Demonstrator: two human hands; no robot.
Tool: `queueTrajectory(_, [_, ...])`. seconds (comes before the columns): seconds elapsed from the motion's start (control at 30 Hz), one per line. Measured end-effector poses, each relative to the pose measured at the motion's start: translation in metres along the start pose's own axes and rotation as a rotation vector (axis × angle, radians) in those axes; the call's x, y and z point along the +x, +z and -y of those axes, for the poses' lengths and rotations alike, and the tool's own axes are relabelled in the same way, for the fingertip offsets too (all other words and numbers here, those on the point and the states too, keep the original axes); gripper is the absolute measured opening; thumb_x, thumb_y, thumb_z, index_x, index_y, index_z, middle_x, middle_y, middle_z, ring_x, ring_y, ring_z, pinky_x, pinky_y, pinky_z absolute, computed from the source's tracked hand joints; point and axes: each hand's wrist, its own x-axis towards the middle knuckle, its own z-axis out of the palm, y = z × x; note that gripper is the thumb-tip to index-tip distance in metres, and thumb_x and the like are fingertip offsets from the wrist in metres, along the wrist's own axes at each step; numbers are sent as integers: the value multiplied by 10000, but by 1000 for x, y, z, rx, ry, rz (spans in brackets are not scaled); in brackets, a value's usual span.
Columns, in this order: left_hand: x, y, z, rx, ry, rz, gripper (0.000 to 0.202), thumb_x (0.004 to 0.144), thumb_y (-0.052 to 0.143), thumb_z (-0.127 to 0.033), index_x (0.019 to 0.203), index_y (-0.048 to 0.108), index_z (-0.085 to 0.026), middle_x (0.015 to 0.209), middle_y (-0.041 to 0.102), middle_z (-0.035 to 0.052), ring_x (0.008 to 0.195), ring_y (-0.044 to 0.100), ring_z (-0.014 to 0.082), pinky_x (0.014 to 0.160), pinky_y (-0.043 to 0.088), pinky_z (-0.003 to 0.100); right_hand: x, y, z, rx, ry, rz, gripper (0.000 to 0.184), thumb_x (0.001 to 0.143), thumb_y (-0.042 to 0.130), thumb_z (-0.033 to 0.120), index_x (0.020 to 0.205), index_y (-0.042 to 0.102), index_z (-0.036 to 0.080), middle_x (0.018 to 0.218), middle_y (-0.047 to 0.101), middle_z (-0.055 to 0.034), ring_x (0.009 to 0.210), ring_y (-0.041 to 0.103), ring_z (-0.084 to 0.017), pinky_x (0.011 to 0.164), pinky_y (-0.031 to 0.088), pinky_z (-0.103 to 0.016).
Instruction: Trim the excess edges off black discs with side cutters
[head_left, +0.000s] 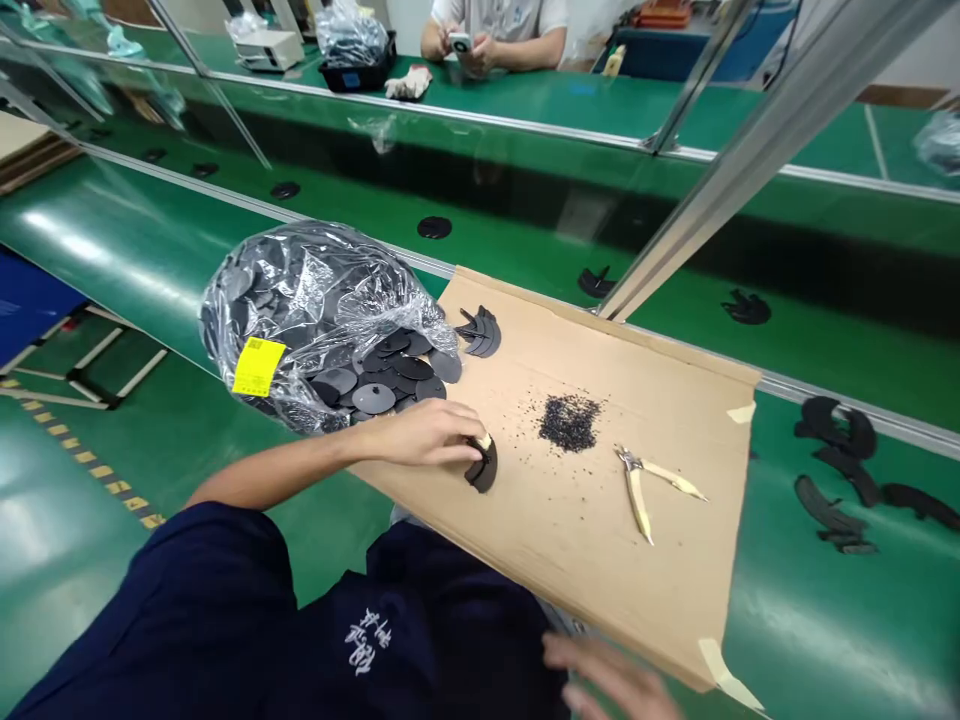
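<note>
My left hand [431,432] reaches across a cardboard sheet [600,540] and is closed on a small stack of black plastic discs [484,468] lying on it. Just left of that hand, a clear plastic bag [300,310] with a yellow label [257,366] spills several more black discs [382,380]. My right hand [611,682] is low at the bottom edge, blurred, fingers spread and holding nothing. A pair of cutters with pale handles [646,482] lies on the cardboard next to a heap of black trimmings [570,421].
A fanned stack of discs [480,332] sits at the cardboard's far edge. Black pieces lie on the green conveyor belt [840,440] to the right. A slanted metal post [750,150] rises behind. Across the belt a person holds a phone [460,42].
</note>
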Motion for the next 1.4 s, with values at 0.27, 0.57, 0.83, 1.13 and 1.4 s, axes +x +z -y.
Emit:
queueTrajectory(0.27, [14, 60, -11, -168, -64, -291, 223, 936, 629, -391, 905, 739, -200, 863, 732, 60, 754, 645, 180, 737, 507, 282, 120, -30, 27, -215, -145, -346, 626, 919, 673, 446, 1493, 486, 280, 1420, 591, -153, 1318, 593, -324, 1072, 546, -513])
queueTrajectory(0.57, [-9, 29, 37, 344, -255, -436, 197, 977, 532, -276, 962, 708, -189, 997, 714, 126, 968, 632, 269, 907, 508, 397, 166, -19, 17, 202, -1, -413, 346, 977, 575, 460, 1185, 719, 224, 1120, 761, -95, 940, 735, -256, 860, 636, -419])
queueTrajectory(0.83, [-12, 19, 34, 54, -110, -485, 257, 1002, 491, -248, 1125, 711, -196, 1008, 677, 87, 891, 637, 183, 783, 522, 283, 188, -17, 3, 731, 217, -329, 543, 816, 717, 619, 1155, 718, 195, 1041, 750, -68, 799, 695, -184, 589, 620, -278])
queueTrajectory(1.13, [48, 43, 3, -212, 125, -349, 216, 977, 598, -329, 937, 780, -220, 925, 726, 89, 909, 662, 208, 839, 537, 335, 182, -18, -4, 963, 218, -208, 553, 765, 740, 682, 1044, 728, 205, 809, 717, -16, 694, 669, -173, 614, 592, -295])
queueTrajectory(1.4, [60, 42, 19, -106, 292, -351, 166, 976, 580, -151, 1004, 740, -184, 916, 727, 76, 913, 665, 178, 819, 540, 319, 175, -23, -8, 992, 224, -279, 472, 775, 761, 643, 924, 704, 199, 798, 668, 4, 743, 615, -157, 688, 540, -274])
